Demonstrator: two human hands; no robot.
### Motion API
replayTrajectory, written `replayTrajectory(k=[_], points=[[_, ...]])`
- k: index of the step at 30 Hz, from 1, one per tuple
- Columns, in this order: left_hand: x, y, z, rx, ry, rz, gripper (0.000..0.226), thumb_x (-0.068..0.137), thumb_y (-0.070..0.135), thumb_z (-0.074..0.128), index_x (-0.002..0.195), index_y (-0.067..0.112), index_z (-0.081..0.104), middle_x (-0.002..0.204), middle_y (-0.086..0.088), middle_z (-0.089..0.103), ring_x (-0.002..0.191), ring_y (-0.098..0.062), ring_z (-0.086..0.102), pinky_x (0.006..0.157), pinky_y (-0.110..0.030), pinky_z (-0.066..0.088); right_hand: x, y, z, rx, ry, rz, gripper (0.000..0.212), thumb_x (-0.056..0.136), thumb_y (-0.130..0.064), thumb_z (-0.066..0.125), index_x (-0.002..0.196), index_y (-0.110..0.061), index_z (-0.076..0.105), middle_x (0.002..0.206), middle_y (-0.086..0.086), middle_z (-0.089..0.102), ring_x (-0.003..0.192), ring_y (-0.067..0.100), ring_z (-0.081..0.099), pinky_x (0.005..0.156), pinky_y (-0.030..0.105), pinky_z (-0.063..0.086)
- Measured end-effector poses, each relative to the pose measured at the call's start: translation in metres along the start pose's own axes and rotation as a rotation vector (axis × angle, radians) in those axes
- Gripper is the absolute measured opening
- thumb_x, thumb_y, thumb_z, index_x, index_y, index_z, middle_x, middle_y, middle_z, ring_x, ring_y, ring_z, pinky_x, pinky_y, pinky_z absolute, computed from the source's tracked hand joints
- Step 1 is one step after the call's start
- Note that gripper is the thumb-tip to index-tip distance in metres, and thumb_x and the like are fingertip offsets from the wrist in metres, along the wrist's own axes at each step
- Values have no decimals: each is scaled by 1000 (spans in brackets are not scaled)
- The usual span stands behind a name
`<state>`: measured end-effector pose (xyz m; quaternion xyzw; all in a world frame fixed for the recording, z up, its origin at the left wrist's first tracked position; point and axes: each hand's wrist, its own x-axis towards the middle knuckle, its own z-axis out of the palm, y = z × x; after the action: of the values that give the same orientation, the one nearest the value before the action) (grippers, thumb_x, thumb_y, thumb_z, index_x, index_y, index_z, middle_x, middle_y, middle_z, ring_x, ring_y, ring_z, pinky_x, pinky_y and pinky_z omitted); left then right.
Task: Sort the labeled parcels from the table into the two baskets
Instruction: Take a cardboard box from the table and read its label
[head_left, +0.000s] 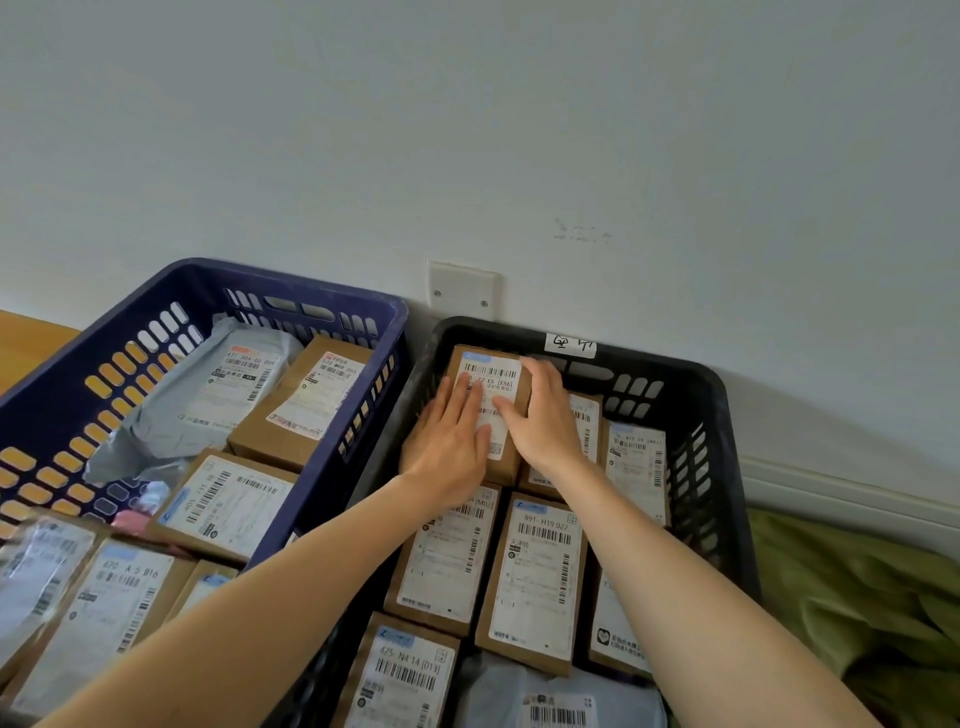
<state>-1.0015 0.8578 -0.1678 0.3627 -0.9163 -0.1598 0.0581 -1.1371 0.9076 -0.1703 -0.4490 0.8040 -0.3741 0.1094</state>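
Head view (close) down onto black basket (675, 366).

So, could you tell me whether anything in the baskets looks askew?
Only the grey mailer bag in the blue basket: it lies crumpled and slumped against the far left wall, with its label tilted.
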Motion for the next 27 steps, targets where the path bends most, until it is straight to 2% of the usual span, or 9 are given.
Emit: replayTrajectory(k=[3,5,9,12,17,27], points=[[4,2,3,44,-7,-4,58,103,37,16,153,14,-3,161,-4,-8,147,-17,-14,121,-35,-2,4,7,-1,-132,-12,-29,59,91,-41,59,140,-19,36,141,1,39,130,19,39,105,38,40],[7,5,7,108,0,-4,58,102,37,14,152,13,-5,161,-5,-9,147,-18,-14,118,-33,-7,3,11,0,-191,-29,-30,57,94,-41,53,142,-20,33,146,3,35,137,22,32,111,42,34],[8,7,13,172,35,-3,57,102,36,11,152,13,-7,161,-5,-10,147,-15,-12,114,-30,-13,-4,16,3,-318,-112,-74,60,101,-42,35,152,-19,16,162,-1,1,149,19,-2,121,41,8],[7,5,15,173,41,7,57,102,36,10,151,13,-8,161,-5,-10,147,-15,-13,115,-30,-12,-9,18,1,-408,-201,-125,60,102,-46,22,154,-23,4,161,-6,-12,148,14,-11,121,40,-4],[3,2,19,139,20,2,57,102,36,11,152,13,-7,161,-6,-10,147,-15,-12,119,-32,-8,-16,17,3,-418,-263,-84,60,102,-47,20,154,-25,-1,160,-7,-15,147,14,-12,120,44,-4],[6,-3,34,146,-2,0,58,102,37,8,151,12,-9,160,-7,-13,147,-16,-14,120,-32,-8,-17,22,13,-548,-279,-56,59,102,-46,15,152,-25,-9,159,-6,-19,146,15,-18,117,40,-13]])
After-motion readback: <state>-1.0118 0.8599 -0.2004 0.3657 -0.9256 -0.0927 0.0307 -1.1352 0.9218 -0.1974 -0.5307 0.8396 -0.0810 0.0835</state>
